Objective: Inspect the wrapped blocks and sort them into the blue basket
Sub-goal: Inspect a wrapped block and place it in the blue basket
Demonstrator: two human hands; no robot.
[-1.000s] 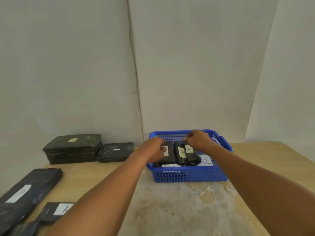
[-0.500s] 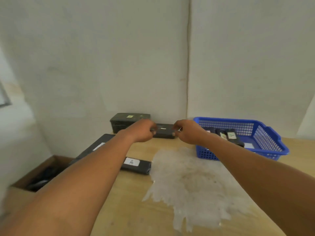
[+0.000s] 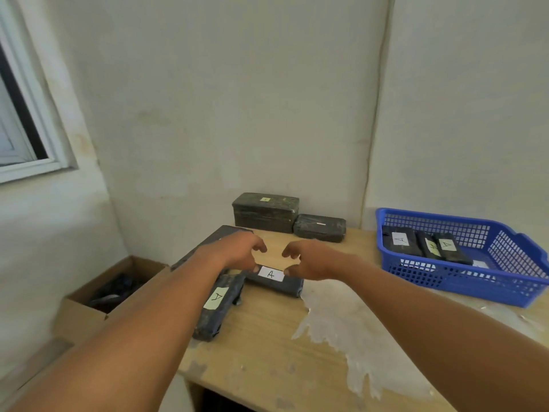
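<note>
A dark wrapped block (image 3: pixel 277 283) with a white "A" label lies flat on the wooden table (image 3: pixel 267 346). My left hand (image 3: pixel 237 251) and right hand (image 3: pixel 309 260) arch over it from either side. Both thumbs touch its top beside the label, while the curved fingers stay above its far edge, and bare table shows between fingers and thumbs. A second "A"-labelled block (image 3: pixel 215 307) lies under my left forearm. The blue basket (image 3: pixel 475 288) at the right holds three labelled blocks (image 3: pixel 399 242), standing side by side.
A large wrapped block (image 3: pixel 265 212) and a smaller one (image 3: pixel 320 228) stand against the back wall. A long dark package (image 3: pixel 208 240) lies behind my left hand. An open cardboard box (image 3: pixel 89 310) sits left of the table. A peeled pale patch (image 3: pixel 335 316) marks the tabletop.
My view has swung left, away from the basket. Both hands left the basket, crossed past the small back block and came down onto the "A" block near the table's left side.
</note>
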